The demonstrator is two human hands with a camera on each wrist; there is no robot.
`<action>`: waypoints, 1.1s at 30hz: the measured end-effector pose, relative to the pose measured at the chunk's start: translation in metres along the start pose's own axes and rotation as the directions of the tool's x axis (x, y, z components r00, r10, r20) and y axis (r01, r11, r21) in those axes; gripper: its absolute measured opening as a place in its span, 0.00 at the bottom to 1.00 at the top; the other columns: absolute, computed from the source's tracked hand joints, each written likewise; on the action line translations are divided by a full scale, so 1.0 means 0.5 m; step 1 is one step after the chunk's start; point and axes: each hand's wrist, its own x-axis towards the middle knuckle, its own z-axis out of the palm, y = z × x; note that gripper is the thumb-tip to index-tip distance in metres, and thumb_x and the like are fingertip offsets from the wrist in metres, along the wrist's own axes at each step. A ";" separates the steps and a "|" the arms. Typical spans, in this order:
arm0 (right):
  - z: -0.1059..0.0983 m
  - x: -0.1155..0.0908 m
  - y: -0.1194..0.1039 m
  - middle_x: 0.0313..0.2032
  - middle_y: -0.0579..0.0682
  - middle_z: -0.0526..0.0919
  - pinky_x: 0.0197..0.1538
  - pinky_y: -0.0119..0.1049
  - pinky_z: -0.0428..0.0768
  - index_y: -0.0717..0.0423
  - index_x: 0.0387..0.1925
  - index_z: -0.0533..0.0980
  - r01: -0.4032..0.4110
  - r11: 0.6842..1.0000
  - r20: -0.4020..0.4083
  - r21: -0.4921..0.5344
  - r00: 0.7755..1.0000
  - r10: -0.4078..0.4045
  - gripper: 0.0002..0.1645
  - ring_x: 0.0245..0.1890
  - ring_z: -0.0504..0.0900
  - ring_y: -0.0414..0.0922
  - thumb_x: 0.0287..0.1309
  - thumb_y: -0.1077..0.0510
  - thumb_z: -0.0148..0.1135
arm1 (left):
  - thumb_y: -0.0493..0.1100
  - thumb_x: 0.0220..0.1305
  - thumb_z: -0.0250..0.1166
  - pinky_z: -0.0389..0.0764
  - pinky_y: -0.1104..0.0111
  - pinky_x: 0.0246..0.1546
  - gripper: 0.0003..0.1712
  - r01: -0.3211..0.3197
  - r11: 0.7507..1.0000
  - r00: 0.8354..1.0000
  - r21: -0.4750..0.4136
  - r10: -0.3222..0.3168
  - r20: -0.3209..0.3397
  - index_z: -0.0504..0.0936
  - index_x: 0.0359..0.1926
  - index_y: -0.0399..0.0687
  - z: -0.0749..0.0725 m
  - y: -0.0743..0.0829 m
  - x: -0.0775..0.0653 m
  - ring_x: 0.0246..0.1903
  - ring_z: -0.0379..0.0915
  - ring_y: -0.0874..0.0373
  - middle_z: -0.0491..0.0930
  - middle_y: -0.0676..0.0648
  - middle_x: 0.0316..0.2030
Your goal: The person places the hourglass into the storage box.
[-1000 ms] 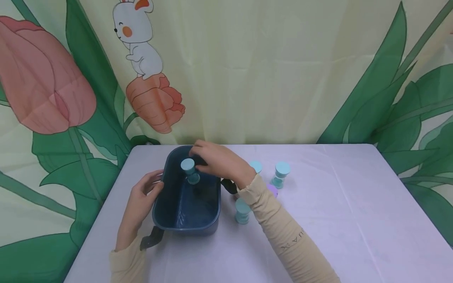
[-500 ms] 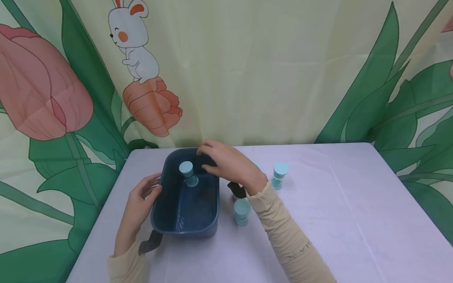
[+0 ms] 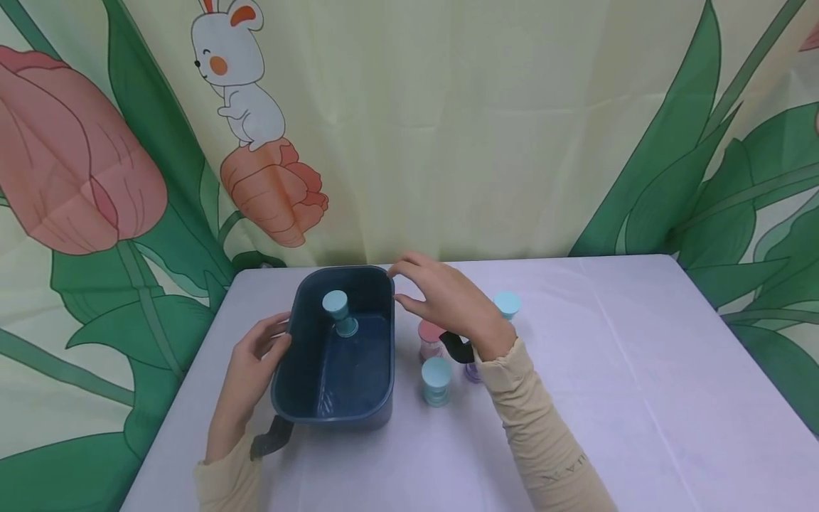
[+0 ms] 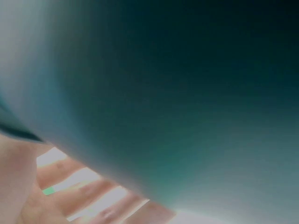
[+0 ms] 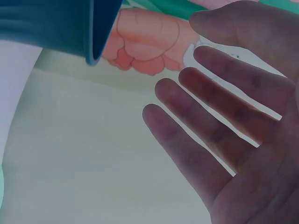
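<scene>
A dark blue plastic bin [image 3: 333, 409] stands on the white-covered table, left of centre. Inside it, near its far end, is an hourglass [image 3: 335, 306] with light teal caps. My left hand [image 3: 252, 363] rests against the bin's left outer side, its fingers extended along the wall in the left wrist view. Just past the bin's right rim hovers my right hand [image 3: 451, 299], holding nothing; the right wrist view shows its fingers straight and spread. Below that hand stand a pink hourglass [image 3: 431, 341] and a teal hourglass [image 3: 436, 380].
Partly behind the right wrist are a purple hourglass [image 3: 472, 372] and another teal hourglass [image 3: 507, 304]. The table [image 3: 640, 370] extends to the right. A printed curtain [image 3: 448, 142] hangs right behind the table's far edge.
My right hand has moved right, from over the bin's inside to beyond its right rim, uncovering the pink hourglass. The left hand and the hourglass in the bin have stayed put.
</scene>
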 end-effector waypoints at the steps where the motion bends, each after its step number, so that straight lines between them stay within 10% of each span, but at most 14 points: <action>1: -0.001 -0.003 0.002 0.51 0.47 0.78 0.50 0.36 0.81 0.56 0.54 0.78 -0.005 1.000 -0.001 -0.002 1.000 0.005 0.19 0.47 0.81 0.43 0.61 0.59 0.68 | 0.53 0.74 0.56 0.72 0.55 0.63 0.27 0.000 1.000 1.000 0.001 0.000 0.000 0.70 0.69 0.51 0.000 0.000 0.000 0.60 0.72 0.52 0.76 0.44 0.62; 10: -0.011 -0.035 0.026 0.52 0.48 0.78 0.54 0.38 0.80 0.56 0.53 0.78 -0.042 0.999 -0.030 -0.031 0.999 0.041 0.19 0.51 0.80 0.44 0.60 0.59 0.68 | 0.53 0.74 0.56 0.69 0.83 0.53 0.27 -0.007 1.000 1.000 -0.008 0.007 0.007 0.70 0.69 0.51 -0.002 0.001 0.005 0.61 0.72 0.51 0.75 0.43 0.62; 33: -0.021 -0.085 0.079 0.52 0.49 0.77 0.52 0.40 0.80 0.57 0.53 0.77 -0.115 0.993 -0.025 -0.035 0.993 0.114 0.19 0.50 0.79 0.45 0.60 0.60 0.68 | 0.54 0.74 0.56 0.69 0.84 0.51 0.27 -0.002 1.000 1.000 0.005 0.002 -0.005 0.70 0.69 0.51 -0.001 -0.004 0.001 0.58 0.72 0.54 0.76 0.44 0.61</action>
